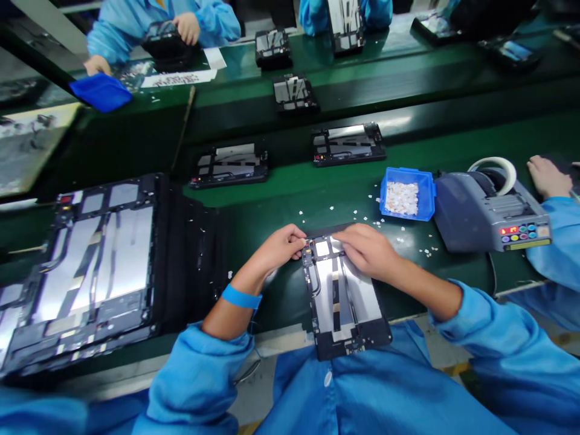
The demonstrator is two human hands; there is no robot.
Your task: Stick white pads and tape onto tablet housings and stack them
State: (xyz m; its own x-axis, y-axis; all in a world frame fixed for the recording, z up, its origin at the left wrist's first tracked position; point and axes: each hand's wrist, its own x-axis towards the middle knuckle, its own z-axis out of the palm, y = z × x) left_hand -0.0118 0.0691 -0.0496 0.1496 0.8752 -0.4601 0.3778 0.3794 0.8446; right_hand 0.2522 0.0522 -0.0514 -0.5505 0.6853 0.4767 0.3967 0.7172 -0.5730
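Observation:
An opened tablet [324, 290], its metal plates, black flat cables and boards bare, lies in front of me at the bench's near edge. At its far left corner my left hand [285, 248] is closed, thumb and forefinger pinched at the frame; a blue band circles that wrist. Across the far right corner lies my right hand [365, 251], fingers pressed together and bent down onto the tablet beside a white square. Whatever its fingertips may hold is hidden. Small white scraps [355, 212] are scattered just beyond my hands.
A blue bin [408, 193] of white scraps stands beside a grey tape dispenser [492, 208]. On the left, opened tablets [97, 260] lie next to a dark stack [190, 254]. More tablets [348, 145] rest on the green belt. Co-workers' hands [186, 28] are across and at right.

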